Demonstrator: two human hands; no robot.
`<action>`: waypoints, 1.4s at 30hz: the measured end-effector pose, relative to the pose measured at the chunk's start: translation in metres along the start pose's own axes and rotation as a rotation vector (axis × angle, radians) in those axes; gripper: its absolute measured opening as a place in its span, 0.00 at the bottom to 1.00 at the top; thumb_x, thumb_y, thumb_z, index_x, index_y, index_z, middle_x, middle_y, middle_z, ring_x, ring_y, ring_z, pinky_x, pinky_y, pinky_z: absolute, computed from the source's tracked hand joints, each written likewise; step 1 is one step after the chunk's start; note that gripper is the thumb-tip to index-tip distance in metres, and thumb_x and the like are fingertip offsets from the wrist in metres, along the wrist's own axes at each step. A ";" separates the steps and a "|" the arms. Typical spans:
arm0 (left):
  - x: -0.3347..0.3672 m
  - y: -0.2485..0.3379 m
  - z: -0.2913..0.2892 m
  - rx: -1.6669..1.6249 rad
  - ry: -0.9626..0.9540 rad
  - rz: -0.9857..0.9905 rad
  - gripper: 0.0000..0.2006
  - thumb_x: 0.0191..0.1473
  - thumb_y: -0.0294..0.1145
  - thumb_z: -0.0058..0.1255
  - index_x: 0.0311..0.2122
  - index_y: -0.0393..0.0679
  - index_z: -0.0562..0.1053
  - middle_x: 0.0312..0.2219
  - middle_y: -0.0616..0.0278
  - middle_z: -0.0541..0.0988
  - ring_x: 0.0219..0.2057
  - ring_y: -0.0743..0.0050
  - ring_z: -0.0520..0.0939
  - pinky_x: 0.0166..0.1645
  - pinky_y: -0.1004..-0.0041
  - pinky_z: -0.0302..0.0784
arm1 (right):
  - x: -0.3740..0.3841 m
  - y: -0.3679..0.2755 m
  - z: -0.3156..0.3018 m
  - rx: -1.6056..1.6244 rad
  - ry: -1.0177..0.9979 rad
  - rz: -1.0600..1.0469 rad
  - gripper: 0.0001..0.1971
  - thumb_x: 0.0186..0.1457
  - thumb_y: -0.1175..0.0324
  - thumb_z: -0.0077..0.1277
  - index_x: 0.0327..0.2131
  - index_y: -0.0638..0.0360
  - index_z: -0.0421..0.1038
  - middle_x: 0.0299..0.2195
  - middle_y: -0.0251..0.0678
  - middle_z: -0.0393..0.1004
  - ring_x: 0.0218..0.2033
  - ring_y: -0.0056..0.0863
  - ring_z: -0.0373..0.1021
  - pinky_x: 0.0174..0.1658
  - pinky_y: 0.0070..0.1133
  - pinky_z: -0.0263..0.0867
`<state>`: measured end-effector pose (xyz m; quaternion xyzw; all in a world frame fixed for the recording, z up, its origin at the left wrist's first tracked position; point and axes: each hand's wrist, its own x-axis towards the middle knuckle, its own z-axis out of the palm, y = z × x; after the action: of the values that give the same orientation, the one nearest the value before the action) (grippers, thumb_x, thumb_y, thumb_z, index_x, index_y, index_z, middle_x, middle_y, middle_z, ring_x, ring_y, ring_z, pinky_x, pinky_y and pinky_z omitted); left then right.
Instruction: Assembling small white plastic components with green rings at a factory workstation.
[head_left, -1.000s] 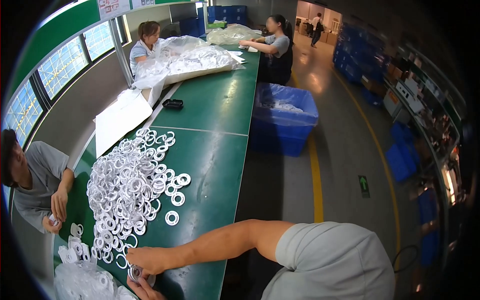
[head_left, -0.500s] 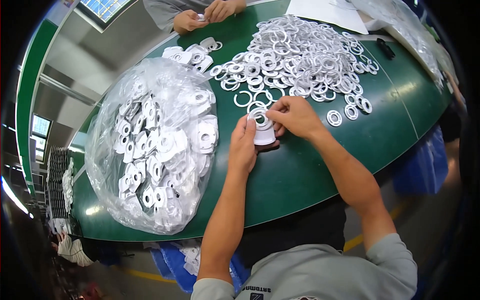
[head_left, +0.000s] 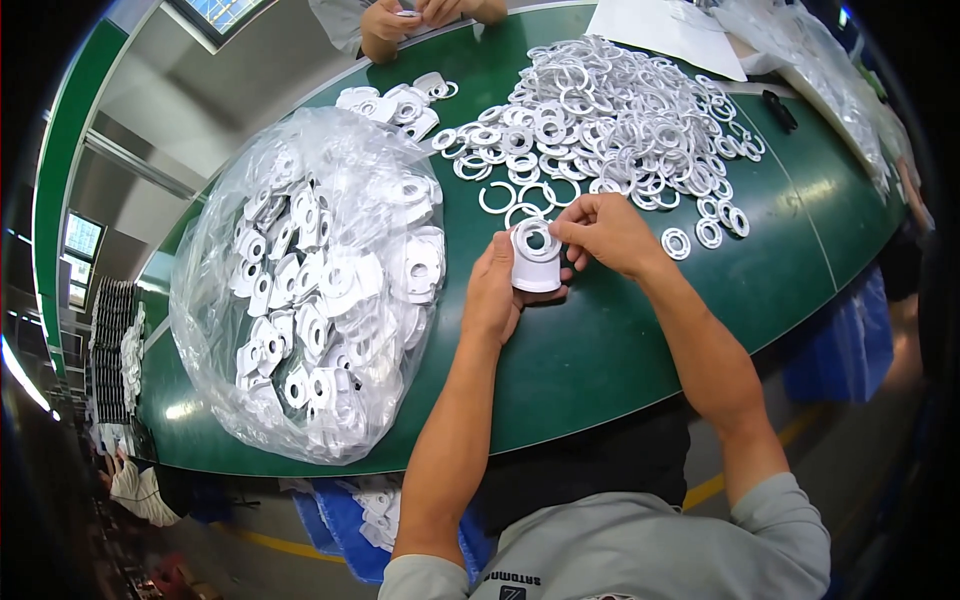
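Hands (head_left: 492, 292) still pinch the white holed part (head_left: 537, 273), now mid-view rather than at the lower edge.

I'm standing in a factory assembly workshop: white rings (head_left: 625, 130) lie heaped on the green workbench (head_left: 610, 370) at upper centre, a clear plastic bag (head_left: 208, 290) of white parts (head_left: 342, 282) bulges at left, and a yellow floor line (head_left: 706, 491) runs lower right.
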<state>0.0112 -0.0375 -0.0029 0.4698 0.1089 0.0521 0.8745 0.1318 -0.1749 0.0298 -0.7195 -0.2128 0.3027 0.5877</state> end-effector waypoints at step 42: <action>-0.003 0.014 -0.003 0.476 0.148 0.050 0.18 0.63 0.37 0.39 0.54 0.39 0.69 0.26 0.63 0.80 0.13 0.83 0.75 0.12 0.85 0.61 | 0.000 0.002 -0.016 0.259 -0.349 0.169 0.10 0.58 0.71 0.51 0.38 0.71 0.70 0.27 0.41 0.75 0.26 0.27 0.75 0.28 0.23 0.76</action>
<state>0.0079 -0.0283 0.0077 0.6600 0.1701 0.0809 0.7272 0.1426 -0.1869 0.0302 -0.5899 -0.2097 0.4956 0.6020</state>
